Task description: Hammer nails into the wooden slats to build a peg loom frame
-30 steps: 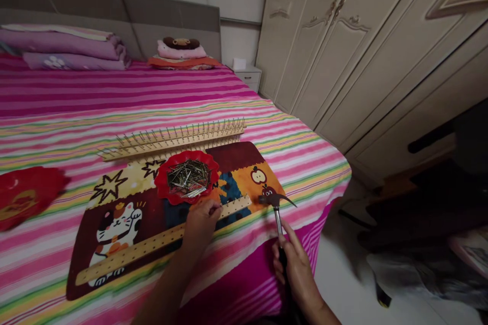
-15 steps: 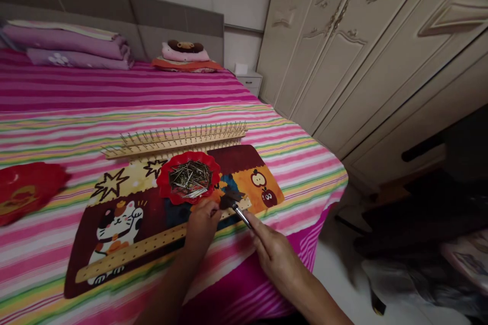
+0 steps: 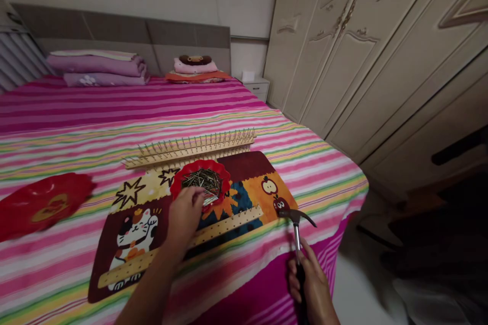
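My right hand grips a claw hammer by its dark handle, head up, at the mat's near right corner. My left hand is at the near left edge of a red scalloped bowl full of loose nails. Its fingers are drawn together; whether a nail is between them is hidden. Under my left forearm passes a pale wooden strip with rows of holes, lying on a patterned mat. A few nails stand at its right end.
Behind the bowl lie wooden strips with nails sticking up. A red dish sits to the left on the striped bedspread. Folded bedding is by the headboard. A wardrobe stands beyond the bed's right edge.
My left hand has moved from the wooden strip to the bowl of nails. My right hand has carried the hammer right, off the strip, and its head now points up. The view has shifted.
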`<state>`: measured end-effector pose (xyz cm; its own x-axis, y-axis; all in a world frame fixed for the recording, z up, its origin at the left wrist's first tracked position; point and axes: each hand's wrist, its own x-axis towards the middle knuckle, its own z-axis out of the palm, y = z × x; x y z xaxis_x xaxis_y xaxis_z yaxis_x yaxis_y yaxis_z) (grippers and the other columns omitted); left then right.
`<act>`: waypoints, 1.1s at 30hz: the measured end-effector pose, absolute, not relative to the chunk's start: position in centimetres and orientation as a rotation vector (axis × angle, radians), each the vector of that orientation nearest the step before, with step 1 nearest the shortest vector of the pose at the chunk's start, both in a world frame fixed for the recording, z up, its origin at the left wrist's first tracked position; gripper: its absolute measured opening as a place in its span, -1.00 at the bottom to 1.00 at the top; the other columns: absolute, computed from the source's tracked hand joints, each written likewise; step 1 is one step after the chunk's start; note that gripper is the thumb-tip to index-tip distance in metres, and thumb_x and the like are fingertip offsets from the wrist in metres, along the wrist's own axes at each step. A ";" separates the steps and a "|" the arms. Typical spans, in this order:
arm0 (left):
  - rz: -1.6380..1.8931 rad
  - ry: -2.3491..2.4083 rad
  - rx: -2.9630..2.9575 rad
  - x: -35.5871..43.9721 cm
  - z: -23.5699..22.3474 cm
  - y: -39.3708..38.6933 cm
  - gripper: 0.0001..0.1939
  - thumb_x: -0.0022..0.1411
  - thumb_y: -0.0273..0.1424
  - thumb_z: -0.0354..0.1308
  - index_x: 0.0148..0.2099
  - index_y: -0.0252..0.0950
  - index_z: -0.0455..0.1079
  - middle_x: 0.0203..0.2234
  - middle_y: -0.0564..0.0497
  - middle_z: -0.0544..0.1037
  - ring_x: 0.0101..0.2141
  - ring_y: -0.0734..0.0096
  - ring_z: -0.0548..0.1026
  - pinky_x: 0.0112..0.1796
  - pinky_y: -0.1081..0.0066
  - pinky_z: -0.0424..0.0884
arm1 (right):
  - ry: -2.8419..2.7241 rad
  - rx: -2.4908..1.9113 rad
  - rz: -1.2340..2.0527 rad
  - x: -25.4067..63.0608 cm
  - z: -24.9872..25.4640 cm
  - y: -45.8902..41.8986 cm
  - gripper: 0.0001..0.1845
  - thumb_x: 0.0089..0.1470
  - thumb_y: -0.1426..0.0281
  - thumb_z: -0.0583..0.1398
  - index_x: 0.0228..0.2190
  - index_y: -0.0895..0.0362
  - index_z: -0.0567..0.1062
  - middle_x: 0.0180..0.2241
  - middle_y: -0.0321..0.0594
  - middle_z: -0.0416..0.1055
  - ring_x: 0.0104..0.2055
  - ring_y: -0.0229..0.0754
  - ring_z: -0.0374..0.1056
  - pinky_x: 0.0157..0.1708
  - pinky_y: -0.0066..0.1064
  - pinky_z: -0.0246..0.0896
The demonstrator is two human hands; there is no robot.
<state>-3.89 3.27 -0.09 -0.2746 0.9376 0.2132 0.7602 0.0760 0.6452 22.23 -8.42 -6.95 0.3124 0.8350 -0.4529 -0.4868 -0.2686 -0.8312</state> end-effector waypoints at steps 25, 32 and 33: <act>1.266 1.458 0.968 -7.3 2.0 4.4 -0.62 -0.28 -0.27 0.30 -0.35 -0.36 0.44 -0.57 0.02 0.51 -0.58 0.56 0.34 -0.59 0.54 0.18 | -0.388 -1.249 1.344 22.5 -8.0 -8.1 -0.38 -0.06 0.18 0.24 0.05 -0.06 0.24 -0.69 -0.53 0.27 -0.80 -0.47 0.04 -0.87 -0.74 -0.10; 1.135 1.559 0.875 -7.9 0.7 -0.6 -0.60 -0.33 -0.29 0.37 -0.34 -0.30 0.51 -0.45 -0.03 0.59 -0.42 0.43 0.47 -0.43 0.49 0.36 | -0.360 -1.262 1.369 22.8 -8.5 -7.9 -0.30 -0.11 0.14 0.25 0.07 -0.05 0.21 -0.72 -0.53 0.27 -0.81 -0.44 0.03 -0.90 -0.72 -0.13; 1.133 1.582 0.861 -7.8 0.3 -1.1 -0.59 -0.35 -0.27 0.38 -0.35 -0.30 0.51 -0.47 -0.01 0.59 -0.44 0.43 0.47 -0.43 0.48 0.36 | -0.356 -1.261 1.373 22.8 -8.5 -7.9 -0.31 -0.11 0.15 0.25 0.07 -0.06 0.21 -0.72 -0.53 0.26 -0.81 -0.44 0.03 -0.89 -0.72 -0.13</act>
